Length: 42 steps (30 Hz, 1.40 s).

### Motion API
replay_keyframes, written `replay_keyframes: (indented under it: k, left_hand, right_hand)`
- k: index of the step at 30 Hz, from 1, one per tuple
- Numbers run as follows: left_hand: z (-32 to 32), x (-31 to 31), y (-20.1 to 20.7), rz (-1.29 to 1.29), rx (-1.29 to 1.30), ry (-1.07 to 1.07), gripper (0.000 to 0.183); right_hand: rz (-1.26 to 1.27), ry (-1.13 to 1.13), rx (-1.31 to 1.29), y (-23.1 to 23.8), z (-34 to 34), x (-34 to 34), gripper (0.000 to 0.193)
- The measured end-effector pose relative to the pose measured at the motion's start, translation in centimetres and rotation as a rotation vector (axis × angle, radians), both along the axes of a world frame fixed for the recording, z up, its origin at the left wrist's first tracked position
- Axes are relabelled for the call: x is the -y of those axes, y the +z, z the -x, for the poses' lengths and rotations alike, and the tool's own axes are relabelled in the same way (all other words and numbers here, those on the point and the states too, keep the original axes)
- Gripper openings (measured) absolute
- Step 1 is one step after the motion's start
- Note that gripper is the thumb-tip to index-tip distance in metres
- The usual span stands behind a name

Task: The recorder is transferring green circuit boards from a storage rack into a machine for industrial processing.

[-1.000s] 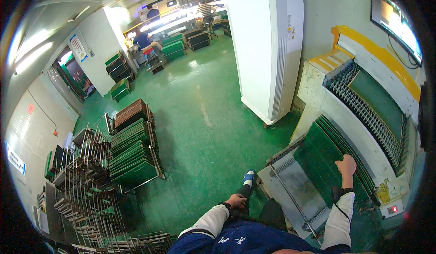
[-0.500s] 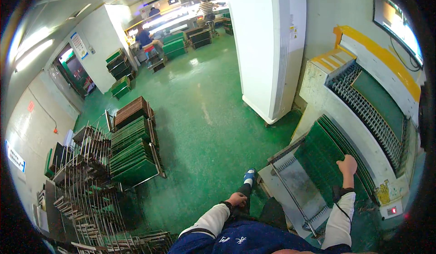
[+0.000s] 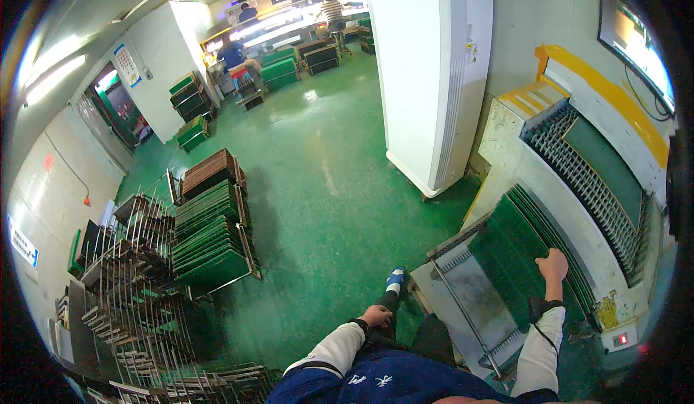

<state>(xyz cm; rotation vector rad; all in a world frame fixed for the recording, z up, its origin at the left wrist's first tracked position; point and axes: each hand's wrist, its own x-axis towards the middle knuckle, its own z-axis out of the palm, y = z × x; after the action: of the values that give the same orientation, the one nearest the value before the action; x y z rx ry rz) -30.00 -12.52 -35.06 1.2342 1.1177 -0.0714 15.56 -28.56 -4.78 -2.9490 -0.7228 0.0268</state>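
My right hand (image 3: 553, 265) is closed, thumb and fingers pinching the edge of a green circuit board panel (image 3: 508, 256). That panel leans in a metal slotted rack (image 3: 473, 308) at the lower right, with several more green panels (image 3: 555, 238) standing close behind it. My left hand (image 3: 376, 316) lies against my dark trouser leg, its fingers curled in and no object showing in them. One foot in a blue and white shoe (image 3: 395, 280) is planted on the floor left of the rack.
Beyond the rack stands a machine with a roller conveyor (image 3: 585, 173) carrying a green panel (image 3: 607, 164). A tall white cabinet (image 3: 423, 79) rises ahead. Racks of green panels (image 3: 210, 256) and bare wire racks (image 3: 141, 310) line the left. People (image 3: 233, 53) sit at a far lit bench.
The view has shifted slightly. Both hands keep their places, the right one still at the panel's edge and the left one by my leg.
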Motion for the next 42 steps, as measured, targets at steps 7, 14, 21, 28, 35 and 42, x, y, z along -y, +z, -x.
replay_keyframes:
  k: [7,14,21,28,35,42]
  left_hand:
    - [0.1,0.0,-0.4,0.089,0.017,0.062,0.028]
    - [0.1,-0.1,-0.7,0.065,-0.002,0.042,0.028]
    - [0.0,-0.1,0.0,0.05,0.014,0.017,0.029]
    - [0.2,-0.2,-0.2,0.083,0.016,0.035,0.029]
    - [0.2,-0.1,1.5,-0.076,0.026,-0.102,0.026]
    - [0.4,0.0,1.1,0.074,0.138,-0.034,0.023]
  right_hand:
    - [-0.002,0.022,0.017,-0.2,-0.2,0.1,0.054]
    - [0.0,0.022,0.028,-0.5,-0.4,0.1,0.053]
    - [-0.013,0.024,0.045,-1.3,-1.1,0.3,0.052]
    - [-0.044,0.025,0.034,-0.8,-0.4,0.2,0.052]
    - [-0.007,0.059,0.017,-0.7,1.0,0.3,0.053]
    - [-0.065,0.191,0.043,-1.2,-0.3,1.4,0.039]
